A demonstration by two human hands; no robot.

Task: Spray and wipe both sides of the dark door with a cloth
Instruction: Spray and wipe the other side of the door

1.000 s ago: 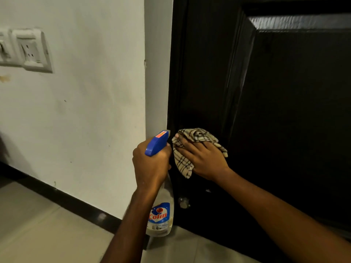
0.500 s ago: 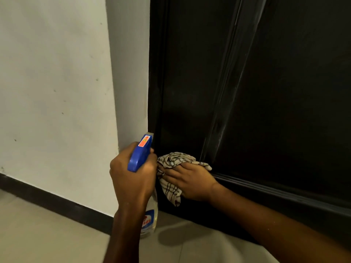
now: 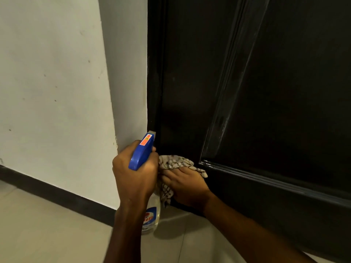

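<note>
— Head view puts our left hand point(image 3: 135, 173) in the near middle, fist wrapped round the neck of the spray bottle point(image 3: 150, 209), its blue trigger head point(image 3: 141, 150) pointing up toward the door edge. How is the other one?

— Our right hand point(image 3: 187, 184) lies flat with fingers spread, pressing the checked cloth point(image 3: 175, 164) against the dark door point(image 3: 284, 92). It grips nothing in a fist; the cloth is pinned under the palm and part of it hangs below the fingers.

— Where on the door are we?

— On the bottom rail, just below the lower left corner of the recessed panel, close to the hinge-side edge where the door meets the white wall point(image 3: 57, 82). The cloth touches the spray bottle's side, or nearly so; we cannot tell which.

— What has changed?

— A second ago our cloth was noticeably higher on the left stile, and a wall socket was in sight. Since then we have swept down the stile, and the socket has left the frame while the tiled floor point(image 3: 47, 224) and dark skirting point(image 3: 57, 192) fill the lower left.

— So what does that mean for the job?

— We judge this strip of the face to be nearly wiped to its foot. The wide panel to the right shows faint streaks along its moulding and probably needs passes, and the door's other side remains to be done.
</note>
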